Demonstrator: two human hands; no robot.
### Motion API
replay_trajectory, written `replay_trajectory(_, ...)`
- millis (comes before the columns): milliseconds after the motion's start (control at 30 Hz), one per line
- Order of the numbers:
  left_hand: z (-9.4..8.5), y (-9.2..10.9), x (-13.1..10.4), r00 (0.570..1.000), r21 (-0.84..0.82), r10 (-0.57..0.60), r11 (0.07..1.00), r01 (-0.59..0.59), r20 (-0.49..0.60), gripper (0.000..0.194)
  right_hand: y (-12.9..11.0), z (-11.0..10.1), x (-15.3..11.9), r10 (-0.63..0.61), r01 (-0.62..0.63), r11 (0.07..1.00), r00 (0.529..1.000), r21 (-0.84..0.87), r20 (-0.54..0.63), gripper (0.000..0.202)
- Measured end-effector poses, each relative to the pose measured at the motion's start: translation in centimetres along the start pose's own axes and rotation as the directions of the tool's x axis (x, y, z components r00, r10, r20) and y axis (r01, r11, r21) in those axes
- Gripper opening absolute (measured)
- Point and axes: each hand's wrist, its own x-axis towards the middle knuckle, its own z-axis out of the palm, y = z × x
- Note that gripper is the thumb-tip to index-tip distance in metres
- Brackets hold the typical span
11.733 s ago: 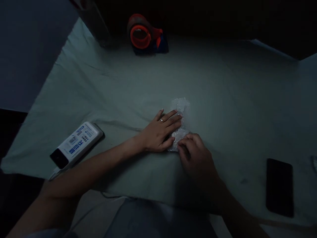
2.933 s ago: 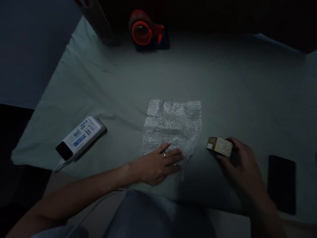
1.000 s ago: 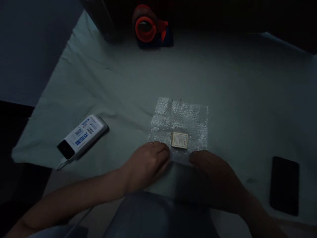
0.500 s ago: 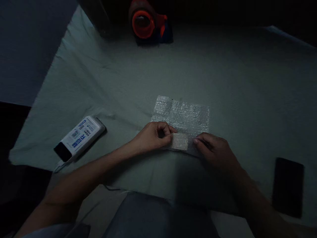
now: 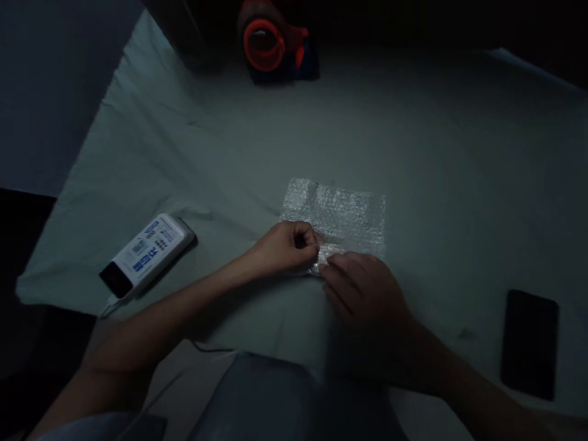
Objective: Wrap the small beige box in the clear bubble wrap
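A sheet of clear bubble wrap (image 5: 337, 208) lies on the cloth in front of me, its near part folded over. My left hand (image 5: 294, 245) is closed in a pinch at the left end of that fold, thumb against forefinger. From the right, my right hand (image 5: 362, 282) lies across the fold with fingers stretched to the left and their tips on the shiny plastic close to my left fingers. Its thumb cannot be made out. The small beige square piece that lay between the hands earlier is hidden under the wrap and the hand.
A white power bank with blue print (image 5: 149, 254) and a cable lies at left. A dark phone-like slab (image 5: 530, 344) is at right. A red-orange and blue tape dispenser (image 5: 275, 46) stands at the back. Pale green cloth (image 5: 413, 141) covers the table; the light is dim.
My right hand has moved left over the beige piece, and the wrap there is now folded over it. My left hand has stayed nearly in place.
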Motion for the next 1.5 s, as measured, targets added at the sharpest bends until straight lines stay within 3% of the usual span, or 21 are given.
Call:
replay_trajectory(100,-1.5,0.8,-0.5,0.996,0.162,-0.069,0.985,0.06,0.049,0.026,-0.2,0.8,0.6,-0.027,0.029,0.998,0.999,-0.051,0.026,0.019)
replay_trajectory(200,-3.1,0.9,-1.5,0.993,0.369,-0.117,0.923,0.105,0.01,0.03,0.0,1.1,0.9,-0.038,0.039,0.995,0.999,-0.088,0.01,0.019)
replay_trajectory(267,-3.6,0.3,-2.2,0.997,0.519,-0.052,0.852,0.071,-0.05,0.026,0.0,1.1,0.8,-0.039,0.039,0.995,0.999,-0.089,0.001,0.019)
replay_trajectory(367,-3.5,-0.7,-2.9,0.985,0.578,0.124,0.816,-0.032,-0.121,0.023,-0.2,1.0,0.7,-0.028,0.029,0.996,0.999,-0.083,0.021,0.02)
replay_trajectory(467,-3.2,-0.9,-3.2,0.967,0.536,0.18,0.842,-0.057,-0.181,0.021,-0.2,1.0,0.5,-0.03,0.032,0.996,0.999,-0.082,0.021,0.022)
replay_trajectory(600,-3.3,-0.4,-3.1,0.979,0.275,0.03,0.961,0.028,-0.204,0.024,-0.1,1.1,0.3,-0.021,0.022,0.997,1.0,-0.068,0.013,0.022)
replay_trajectory(733,-3.3,-0.8,-3.3,0.965,0.055,-0.065,0.995,0.081,-0.253,0.026,-0.2,1.2,0.2,-0.02,0.019,0.998,1.0,-0.059,-0.015,0.022)
replay_trajectory(867,-2.7,-1.8,-3.6,0.974,0.002,-0.114,0.993,0.117,-0.196,0.043,-0.2,1.3,0.3,-0.008,0.007,0.998,1.0,-0.055,-0.013,0.024)
replay_trajectory(1067,-1.2,-3.0,-3.2,0.951,-0.102,-0.144,0.988,0.12,-0.275,0.076,-0.4,1.3,0.4,-0.005,0.004,0.995,1.0,-0.104,-0.003,0.026)
replay_trajectory(1133,-1.1,-3.1,-3.1,0.958,-0.106,-0.15,0.986,0.127,-0.245,0.068,-0.5,1.3,0.4,-0.001,0.002,0.993,1.0,-0.12,0.012,0.027)
replay_trajectory(1233,-1.4,-2.7,-3.1,0.973,-0.029,-0.18,0.984,0.178,-0.141,0.04,-0.7,1.4,0.3,0.014,-0.01,0.991,1.0,-0.131,0.028,0.028)
replay_trajectory(1400,-1.3,-1.3,-2.9,0.963,0.123,-0.25,0.957,0.262,-0.105,0.028,-0.9,1.6,0.4,0.024,-0.021,0.988,1.0,-0.155,0.017,0.028)
replay_trajectory(1500,-0.6,0.0,-2.5,0.978,-0.04,-0.206,0.978,0.204,-0.033,0.02,-0.9,1.2,0.5,0.009,-0.004,0.991,0.999,-0.133,0.036,0.029)
